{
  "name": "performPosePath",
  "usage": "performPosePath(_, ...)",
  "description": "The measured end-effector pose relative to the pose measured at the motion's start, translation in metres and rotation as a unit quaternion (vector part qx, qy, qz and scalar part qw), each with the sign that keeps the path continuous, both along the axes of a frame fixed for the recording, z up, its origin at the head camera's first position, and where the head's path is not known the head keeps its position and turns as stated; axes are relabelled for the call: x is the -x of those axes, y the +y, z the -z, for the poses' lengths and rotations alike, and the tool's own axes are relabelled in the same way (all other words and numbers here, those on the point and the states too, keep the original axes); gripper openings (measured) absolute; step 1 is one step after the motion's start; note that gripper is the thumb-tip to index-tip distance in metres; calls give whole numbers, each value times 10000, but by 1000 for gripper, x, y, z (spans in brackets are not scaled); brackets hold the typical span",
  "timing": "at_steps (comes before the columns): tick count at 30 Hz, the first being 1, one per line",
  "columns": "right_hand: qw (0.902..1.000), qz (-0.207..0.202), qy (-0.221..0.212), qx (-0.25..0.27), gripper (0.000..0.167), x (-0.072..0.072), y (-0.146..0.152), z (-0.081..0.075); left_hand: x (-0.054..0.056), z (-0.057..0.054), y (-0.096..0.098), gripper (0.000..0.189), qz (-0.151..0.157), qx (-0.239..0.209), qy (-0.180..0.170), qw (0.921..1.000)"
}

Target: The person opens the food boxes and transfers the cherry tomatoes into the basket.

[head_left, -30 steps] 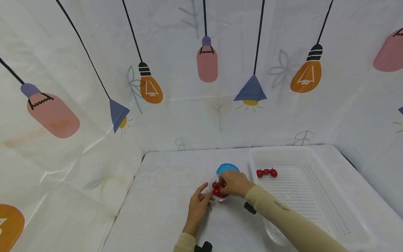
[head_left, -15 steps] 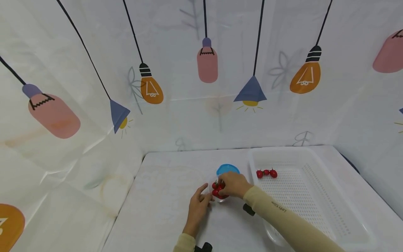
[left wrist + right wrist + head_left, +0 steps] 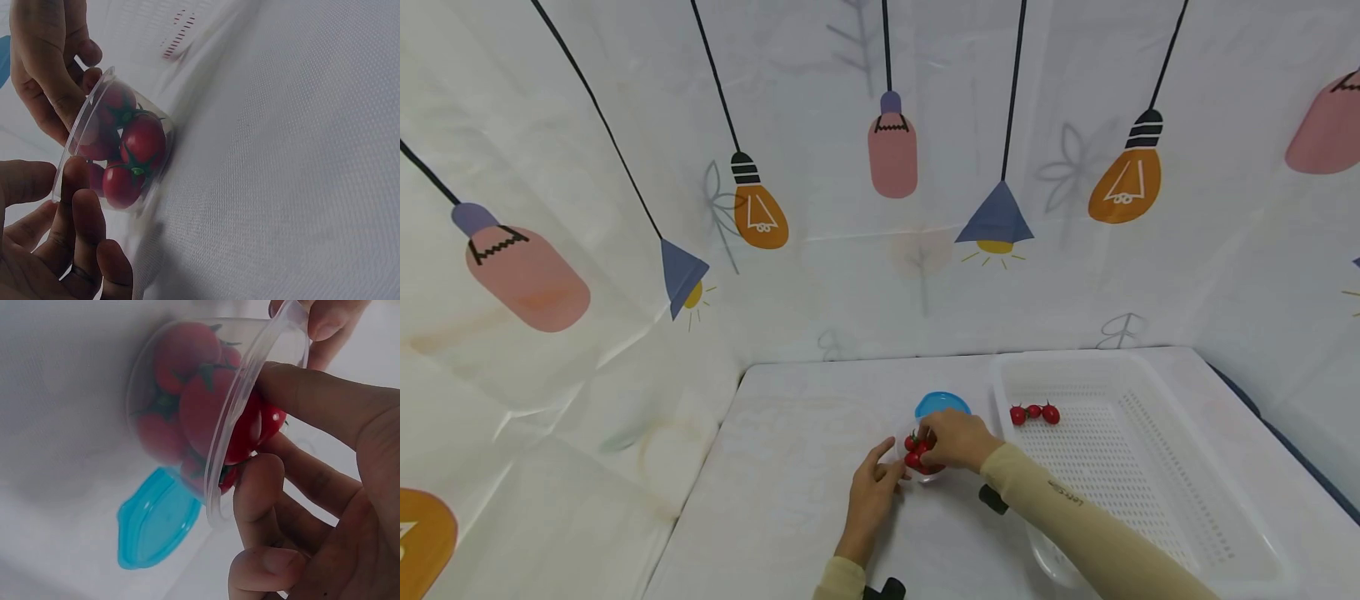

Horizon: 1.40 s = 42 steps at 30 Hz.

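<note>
A clear plastic tub (image 3: 169, 115) filled with several cherry tomatoes (image 3: 913, 459) stands on the white-covered table. My left hand (image 3: 871, 500) is at the tub's near left side. In the left wrist view its thumb and fingers (image 3: 87, 212) hold the tub at the rim. My right hand (image 3: 958, 437) reaches in from the right, over the tub's opening. In the right wrist view, its thumb and index finger pinch a red cherry tomato (image 3: 244, 434) at the top of the pile. The tomatoes' green stems show through the tub wall.
A blue lid (image 3: 942, 402) lies just behind the tub. On the right stands a large white perforated tray (image 3: 1120, 467); 3 cherry tomatoes (image 3: 1034, 412) lie in its far left corner. A printed white curtain (image 3: 850, 283) rises behind the table.
Hardly anything moves. The right hand shifts very slightly left over the tub; the left hand stays at the rim.
</note>
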State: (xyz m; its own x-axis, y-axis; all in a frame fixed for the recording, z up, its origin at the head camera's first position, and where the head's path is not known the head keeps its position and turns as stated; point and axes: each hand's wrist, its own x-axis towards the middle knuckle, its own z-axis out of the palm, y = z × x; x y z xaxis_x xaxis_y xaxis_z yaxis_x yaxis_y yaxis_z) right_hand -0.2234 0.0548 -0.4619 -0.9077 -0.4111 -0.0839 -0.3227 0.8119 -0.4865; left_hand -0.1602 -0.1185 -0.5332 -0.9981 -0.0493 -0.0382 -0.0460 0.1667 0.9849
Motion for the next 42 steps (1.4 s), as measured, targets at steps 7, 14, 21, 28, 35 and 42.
performPosePath(7,10000,4,41,46,27,4,7,-4,0,0,0,48,-63,-121,-27,9999)
performPosePath(14,9989,-17,157,437,27,8,16,-19,1,1,-2,48,-73,62,-22,10000)
performPosePath(21,9983,51,222,544,31,12,26,-32,1,-1,-4,47,-7,112,-79,9999)
performPosePath(28,9974,91,389,603,39,14,38,-38,1,1,0,47,48,-59,-46,10000)
performPosePath(35,9942,215,513,919,36,14,51,-38,0,1,2,47,-13,13,-143,9999)
performPosePath(42,9888,352,771,1229,38,16,66,-44,0,2,0,49,-19,-1,-113,9999)
